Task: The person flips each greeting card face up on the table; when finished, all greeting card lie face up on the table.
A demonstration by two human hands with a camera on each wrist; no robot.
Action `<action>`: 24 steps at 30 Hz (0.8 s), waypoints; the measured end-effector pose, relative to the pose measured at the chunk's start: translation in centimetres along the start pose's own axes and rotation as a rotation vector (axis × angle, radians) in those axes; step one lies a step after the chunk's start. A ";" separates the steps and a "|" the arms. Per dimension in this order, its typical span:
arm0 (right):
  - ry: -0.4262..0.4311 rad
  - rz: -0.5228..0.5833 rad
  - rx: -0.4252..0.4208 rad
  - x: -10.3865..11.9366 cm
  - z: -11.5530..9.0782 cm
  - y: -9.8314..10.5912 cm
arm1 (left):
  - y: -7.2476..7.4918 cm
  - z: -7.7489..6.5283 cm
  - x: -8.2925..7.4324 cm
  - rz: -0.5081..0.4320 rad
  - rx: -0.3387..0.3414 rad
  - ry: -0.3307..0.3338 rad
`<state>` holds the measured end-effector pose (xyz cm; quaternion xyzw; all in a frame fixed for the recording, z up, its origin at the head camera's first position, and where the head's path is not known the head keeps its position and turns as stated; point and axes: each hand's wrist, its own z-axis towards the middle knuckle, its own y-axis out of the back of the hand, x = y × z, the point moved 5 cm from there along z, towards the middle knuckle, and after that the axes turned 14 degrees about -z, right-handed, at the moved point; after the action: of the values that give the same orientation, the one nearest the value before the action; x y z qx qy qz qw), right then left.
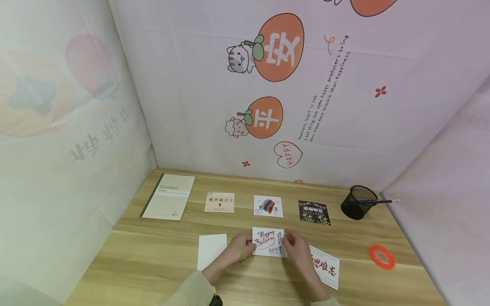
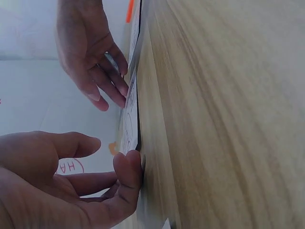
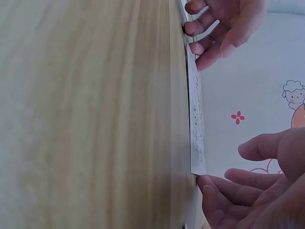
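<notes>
A white birthday card [image 1: 267, 243] with red "Happy Birthday" lettering lies at the front middle of the table, between both hands. My left hand [image 1: 239, 247] touches its left edge with the fingertips; in the left wrist view the thumb is raised away from the card. At the opposite edge is my right hand [image 1: 299, 251]. Its fingertips [image 3: 206, 183] meet the card's end in the right wrist view, thumb held apart. A blank white card [image 1: 212, 250] lies left of my left hand. Partly behind my right forearm is a white card with red characters [image 1: 328, 268].
Along the back lie a Gambit notepad [image 1: 170, 199], a pink card [image 1: 219, 203], a white picture card [image 1: 264, 206] and a black flowered card [image 1: 314, 212]. A black mesh pen cup [image 1: 353, 207] with a pencil and a red tape roll [image 1: 383, 257] stand right. Printed cloth walls surround the table.
</notes>
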<state>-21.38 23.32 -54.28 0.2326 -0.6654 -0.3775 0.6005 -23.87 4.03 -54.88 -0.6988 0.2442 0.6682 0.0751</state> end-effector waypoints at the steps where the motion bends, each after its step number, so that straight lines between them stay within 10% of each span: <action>1: 0.004 -0.002 -0.001 0.0 0.0 -0.1 | 0.1 0.0 -0.1 0.002 0.000 -0.010; 24: 0.221 0.058 -0.026 4.4 -2.7 -2.4 | 7.9 -5.6 0.2 0.594 -0.191 -0.265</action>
<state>-19.83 17.88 -53.39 0.2457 -0.5968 -0.3406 0.6838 -22.29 -5.30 -52.78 -0.5078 0.3617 0.7658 -0.1577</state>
